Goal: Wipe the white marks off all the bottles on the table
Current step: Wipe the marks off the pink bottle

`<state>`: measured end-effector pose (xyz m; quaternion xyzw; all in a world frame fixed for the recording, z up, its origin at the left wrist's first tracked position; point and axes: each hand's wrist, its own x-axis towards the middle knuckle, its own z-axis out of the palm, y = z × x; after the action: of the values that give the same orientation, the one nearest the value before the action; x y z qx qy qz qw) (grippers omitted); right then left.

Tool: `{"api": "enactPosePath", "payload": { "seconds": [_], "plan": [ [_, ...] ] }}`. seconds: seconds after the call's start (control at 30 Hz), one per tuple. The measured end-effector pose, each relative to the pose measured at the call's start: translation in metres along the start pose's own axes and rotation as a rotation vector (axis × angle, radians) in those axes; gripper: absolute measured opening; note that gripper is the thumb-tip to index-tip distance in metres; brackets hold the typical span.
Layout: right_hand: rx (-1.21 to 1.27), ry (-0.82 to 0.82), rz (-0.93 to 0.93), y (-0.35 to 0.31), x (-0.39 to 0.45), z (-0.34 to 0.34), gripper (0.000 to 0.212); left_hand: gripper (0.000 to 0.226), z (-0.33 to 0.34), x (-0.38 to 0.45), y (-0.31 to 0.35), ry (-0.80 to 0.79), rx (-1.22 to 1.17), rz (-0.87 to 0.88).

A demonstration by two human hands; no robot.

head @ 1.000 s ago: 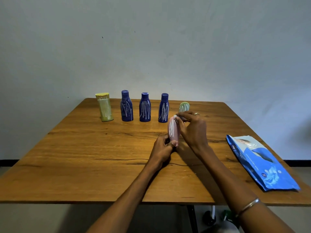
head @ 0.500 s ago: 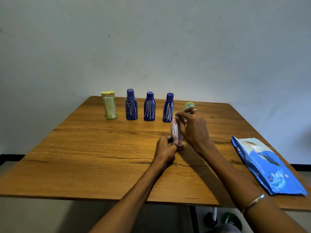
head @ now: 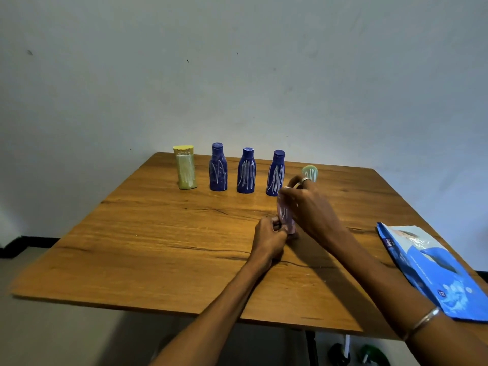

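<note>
Pink bottle (head: 285, 216) upright — left hand (head: 269, 240) grips its base, right hand (head: 309, 207) pinches its top.

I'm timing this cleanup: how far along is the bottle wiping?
Nothing looks finished. In hand: the pink bottle, marks showing, held by the left hand and right hand. Left: the yellow bottle, three blue bottles and the green bottle, all marked.

**Table layout**

Row of five bottles along far edge of table (head: 158, 249): tube-shaped bottle (head: 185, 167) leftmost, then three alike bottles (head: 246, 170), round-topped bottle (head: 310, 173) rightmost, partly behind right hand (head: 307, 207). Sixth bottle (head: 285, 215) stands in front of row, between both hands; left hand (head: 269, 240) at its base. Flat packet (head: 433, 270) on near right edge.
</note>
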<state>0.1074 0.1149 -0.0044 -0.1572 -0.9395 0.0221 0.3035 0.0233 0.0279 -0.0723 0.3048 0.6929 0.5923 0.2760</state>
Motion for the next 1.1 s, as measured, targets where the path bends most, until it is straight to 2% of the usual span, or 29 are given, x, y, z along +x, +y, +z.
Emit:
{"api": "enactPosePath", "payload": {
  "seconds": [0.23,0.4,0.5,0.6,0.8,0.87,0.97,1.1],
  "plan": [
    [-0.074,-0.206,-0.149,-0.007,-0.024,0.003,0.038,0.021,-0.002,0.001,-0.001,0.008,0.02,-0.047],
    [-0.005,-0.085,-0.094,0.007,-0.008,-0.012,0.027,0.017,-0.001,0.002,-0.001,-0.002,0.003,-0.024],
    [0.041,-0.046,-0.059,0.008,-0.013,-0.001,0.031,0.016,-0.001,0.001,-0.001,-0.007,-0.004,-0.011],
    [0.083,-0.094,-0.068,0.009,-0.027,0.008,0.043,0.014,-0.002,0.002,-0.003,0.012,-0.013,-0.005],
    [0.167,-0.139,-0.065,0.023,-0.046,0.005,0.038,0.02,-0.003,-0.001,-0.001,-0.03,-0.044,0.033],
    [0.22,-0.09,-0.029,0.028,-0.054,0.007,0.038,0.022,-0.002,0.0,-0.003,-0.043,-0.087,0.027],
    [0.315,0.07,0.104,0.026,-0.057,0.011,0.031,0.021,-0.001,-0.001,-0.002,-0.05,-0.125,0.043],
    [0.338,0.191,0.197,0.024,-0.036,0.011,0.027,0.019,0.002,-0.001,-0.002,-0.056,-0.122,0.055]
  ]
}}
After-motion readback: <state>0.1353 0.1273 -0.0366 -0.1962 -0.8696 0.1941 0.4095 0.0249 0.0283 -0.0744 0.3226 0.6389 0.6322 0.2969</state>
